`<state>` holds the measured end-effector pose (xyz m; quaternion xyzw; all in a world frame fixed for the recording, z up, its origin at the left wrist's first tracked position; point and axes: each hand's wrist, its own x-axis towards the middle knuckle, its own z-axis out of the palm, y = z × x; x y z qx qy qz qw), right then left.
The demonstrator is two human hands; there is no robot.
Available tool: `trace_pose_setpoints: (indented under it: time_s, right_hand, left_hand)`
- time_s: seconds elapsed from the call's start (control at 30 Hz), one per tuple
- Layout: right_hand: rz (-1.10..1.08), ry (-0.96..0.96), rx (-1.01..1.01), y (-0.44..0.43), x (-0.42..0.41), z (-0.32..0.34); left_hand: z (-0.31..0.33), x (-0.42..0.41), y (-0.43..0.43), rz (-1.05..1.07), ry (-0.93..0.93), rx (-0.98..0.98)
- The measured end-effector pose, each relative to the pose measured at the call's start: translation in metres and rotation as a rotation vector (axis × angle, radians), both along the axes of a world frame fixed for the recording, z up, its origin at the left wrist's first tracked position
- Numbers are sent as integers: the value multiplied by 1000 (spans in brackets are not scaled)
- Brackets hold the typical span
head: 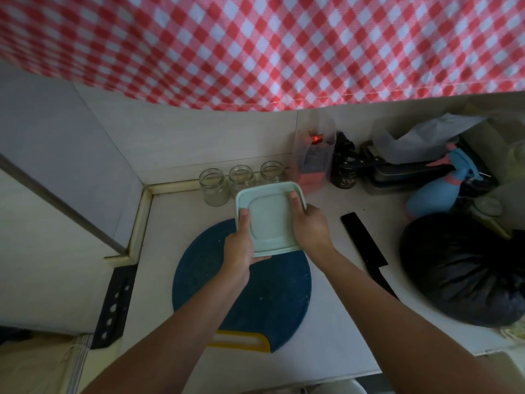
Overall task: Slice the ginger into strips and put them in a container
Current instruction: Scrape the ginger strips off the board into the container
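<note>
A pale green square container (268,220) with its lid on is held above the far edge of a round blue cutting board (255,291). My left hand (240,245) grips its left side, thumb on the lid. My right hand (308,226) grips its right side, thumb on top. A black knife (365,245) lies on the counter to the right of the board. No ginger is visible; the container's inside is hidden by the lid.
Three glass jars (241,180) stand at the back wall. A dark bottle (345,166), a blue spray bottle (434,194), plastic bags and a black bag (466,271) crowd the right side. A red checked cloth (255,46) hangs above. The counter edge runs along the front.
</note>
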<state>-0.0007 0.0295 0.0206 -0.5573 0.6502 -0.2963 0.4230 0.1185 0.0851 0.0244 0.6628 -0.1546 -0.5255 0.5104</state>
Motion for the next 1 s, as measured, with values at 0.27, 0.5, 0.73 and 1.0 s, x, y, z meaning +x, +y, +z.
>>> trace_pose_setpoints:
  time_s: [0.27, 0.5, 0.73, 1.0]
  right_hand:
    - [88, 112, -25, -11, 35, 3]
    - [102, 128, 26, -9, 68, -3]
    - [40, 51, 153, -14, 84, -15]
    - [194, 267, 273, -14, 61, -32]
  left_hand:
    - [0, 26, 3, 90, 61, -23]
    - [-5, 59, 12, 103, 176, -1]
    - [-16, 70, 25, 82, 575, -23]
    - [-36, 151, 2, 280, 459, 63]
